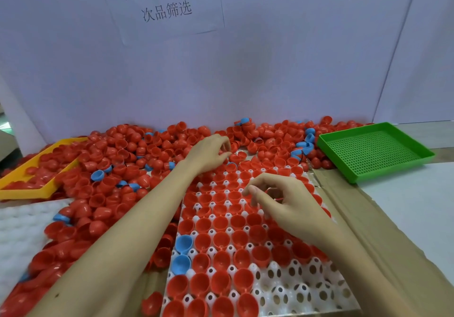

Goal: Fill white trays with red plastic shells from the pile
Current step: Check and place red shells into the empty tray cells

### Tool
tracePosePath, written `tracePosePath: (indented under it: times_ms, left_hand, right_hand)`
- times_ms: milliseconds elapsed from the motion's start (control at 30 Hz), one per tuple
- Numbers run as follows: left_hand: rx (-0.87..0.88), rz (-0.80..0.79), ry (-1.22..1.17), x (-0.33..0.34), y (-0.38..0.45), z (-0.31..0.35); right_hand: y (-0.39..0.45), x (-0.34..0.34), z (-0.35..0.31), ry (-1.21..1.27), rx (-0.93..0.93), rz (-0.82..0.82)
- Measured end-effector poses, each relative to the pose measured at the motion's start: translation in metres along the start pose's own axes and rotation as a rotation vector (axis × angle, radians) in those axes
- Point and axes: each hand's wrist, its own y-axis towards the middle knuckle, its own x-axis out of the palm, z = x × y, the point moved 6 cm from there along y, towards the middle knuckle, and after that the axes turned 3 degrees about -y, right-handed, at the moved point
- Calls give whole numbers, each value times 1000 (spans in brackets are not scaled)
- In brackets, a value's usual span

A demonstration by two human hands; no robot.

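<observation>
- Over the white tray [277, 289], the right hand [282, 201] hovers palm down, thumb and fingers curled, pinching a red shell [271, 192].
- Beyond the tray's far edge, the left hand [208, 153] reaches with curled fingers into the red pile [118, 159]; its grip cannot be told.

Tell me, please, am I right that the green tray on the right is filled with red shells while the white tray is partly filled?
Not quite: the head view shows the green tray holds nothing; the white tray is partly filled with red shells.
</observation>
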Motion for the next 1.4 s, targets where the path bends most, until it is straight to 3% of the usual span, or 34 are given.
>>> tracePosePath:
  times_ms: [67, 267, 333, 467, 533, 733, 867, 1000, 1233, 1400]
  left_hand:
    - [-23, -117, -8, 10, 3, 10]
    - [-215, -266, -11, 24, 10, -6]
    - [-224, -210, -75, 22, 11, -11]
    - [-186, 119, -257, -4, 1, -17]
    - [-170, 193, -370, -16, -13, -13]
    - [-61, 8, -881, -23, -89, 41]
    - [-26, -38, -1089, -26, -139, 68]
    - [-59, -1, -1193, -27, -166, 72]
    - [-44, 115, -1195, -41, -178, 54]
    - [-54, 96, -1186, -39, -179, 53]
  right_hand:
    - [0, 1, 1, -8, 1, -6]
    - [-1, 3, 1, -14, 2, -19]
    - [-1, 2, 1, -10, 7, -19]
    - [-1, -1, 0, -10, 21, -4]
    - [1, -4, 1, -12, 31, 26]
    - [1, -12, 5, 91, 88, 182]
    - [0, -8, -6, 137, 37, 64]
    - [0, 2, -15, 213, -3, -22]
    - [-1, 6, -11, 224, 26, 6]
    - [-4, 10, -19, 273, -8, -44]
